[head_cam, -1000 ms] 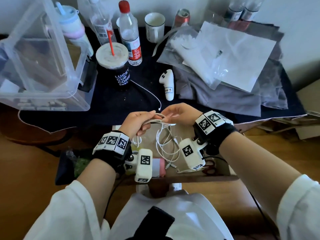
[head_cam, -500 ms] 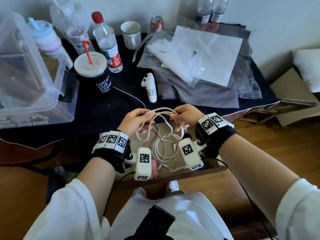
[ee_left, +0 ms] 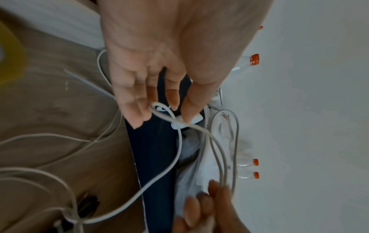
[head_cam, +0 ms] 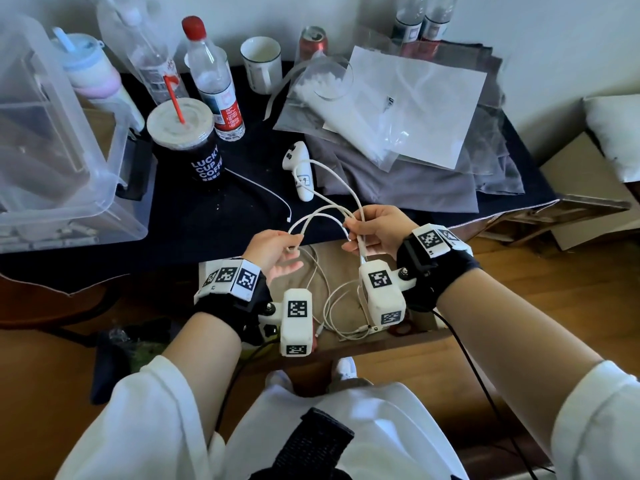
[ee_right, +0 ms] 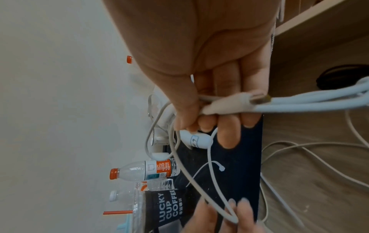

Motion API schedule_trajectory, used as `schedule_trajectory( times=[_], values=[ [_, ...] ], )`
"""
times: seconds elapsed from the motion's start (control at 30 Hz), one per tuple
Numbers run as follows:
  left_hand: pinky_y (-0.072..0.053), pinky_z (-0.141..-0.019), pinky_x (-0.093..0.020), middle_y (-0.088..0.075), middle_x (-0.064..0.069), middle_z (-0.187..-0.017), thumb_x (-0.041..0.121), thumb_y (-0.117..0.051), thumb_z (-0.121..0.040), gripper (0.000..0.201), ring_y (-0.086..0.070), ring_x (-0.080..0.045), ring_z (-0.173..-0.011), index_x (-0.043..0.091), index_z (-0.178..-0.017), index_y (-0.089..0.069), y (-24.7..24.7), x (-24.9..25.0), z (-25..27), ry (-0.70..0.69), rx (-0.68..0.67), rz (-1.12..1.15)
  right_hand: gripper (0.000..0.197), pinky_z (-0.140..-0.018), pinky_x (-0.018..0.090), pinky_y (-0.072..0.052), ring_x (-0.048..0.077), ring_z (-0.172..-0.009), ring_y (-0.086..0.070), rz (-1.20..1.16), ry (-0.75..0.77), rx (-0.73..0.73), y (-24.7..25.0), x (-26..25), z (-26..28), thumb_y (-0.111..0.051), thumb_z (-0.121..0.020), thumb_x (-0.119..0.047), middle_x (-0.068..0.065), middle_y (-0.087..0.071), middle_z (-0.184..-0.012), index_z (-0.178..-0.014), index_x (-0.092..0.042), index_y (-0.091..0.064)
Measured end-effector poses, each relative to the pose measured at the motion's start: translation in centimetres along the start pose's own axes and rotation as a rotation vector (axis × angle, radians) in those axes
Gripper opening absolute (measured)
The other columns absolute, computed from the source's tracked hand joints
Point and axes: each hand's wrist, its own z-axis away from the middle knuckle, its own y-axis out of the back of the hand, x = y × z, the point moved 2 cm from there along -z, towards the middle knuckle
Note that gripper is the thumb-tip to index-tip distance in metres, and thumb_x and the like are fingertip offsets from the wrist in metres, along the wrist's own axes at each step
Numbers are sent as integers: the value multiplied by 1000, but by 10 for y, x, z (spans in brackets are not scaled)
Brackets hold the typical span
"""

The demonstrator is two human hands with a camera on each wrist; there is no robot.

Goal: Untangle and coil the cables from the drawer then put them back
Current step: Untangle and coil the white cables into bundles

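**Loop strung between my hands**

My right hand [head_cam: 377, 227] clenches the gathered coil [head_cam: 341, 216] and a plug; my left hand [head_cam: 273, 249] pinches one loop's bend. The strands arc left to right between my fingertips, over the drawer [head_cam: 349, 271], where more cable [head_cam: 332, 306] lies below my wrists, count unclear.

a lived-in home room: coffee cup [head_cam: 188, 140], water bottle [head_cam: 214, 81], mug [head_cam: 261, 64] crowding a desk [head_cam: 194, 216]

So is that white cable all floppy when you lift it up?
Probably floppy: the white cable droops in loops between the left hand and right hand. It looks light, since fingertips hold it. It likely tangles easily, as strands cross.
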Motion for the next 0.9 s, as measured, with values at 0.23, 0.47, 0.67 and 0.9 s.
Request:
schedule_trajectory(
  times=[0.23,0.47,0.67,0.9],
  values=[
    [-59,-67,-26,-59,-9,-74,5,-65,-85,19,-68,-17,-64,8,-73,-50,-7,12,5,-90,-22,47,9,-52,24,-56,12,-58,-69,-82,15,-73,-11,-4,2,-64,-82,-3,0,-65,-56,-77,-9,-60],
    [-50,-79,-27,-67,1,-93,23,-55,-93,19,-66,-13,-86,12,-103,-66,-23,20,13,-139,-160,-76,8,-54,19,-55,6,-57,-67,59,36,-149,-18,-3,0,-67,-80,-4,-3,-69,-60,-78,-11,-64],
    [-55,-64,-23,-73,1,-80,21,-57,-92,11,-71,-13,-74,14,-86,-63,-18,22,11,-174,-134,11,12,-58,23,-56,8,-55,-66,-18,76,-171,-18,-1,-3,-54,-91,-11,-3,-65,-56,-81,-14,-62],
    [-58,-71,-30,-68,-7,-84,7,-51,-94,10,-71,-15,-70,11,-93,-60,-10,19,9,-222,-132,58,11,-77,33,-55,12,-61,-69,-61,100,-121,-6,-6,-4,-56,-89,-13,-3,-66,-59,-82,-14,-65]
  ],
)
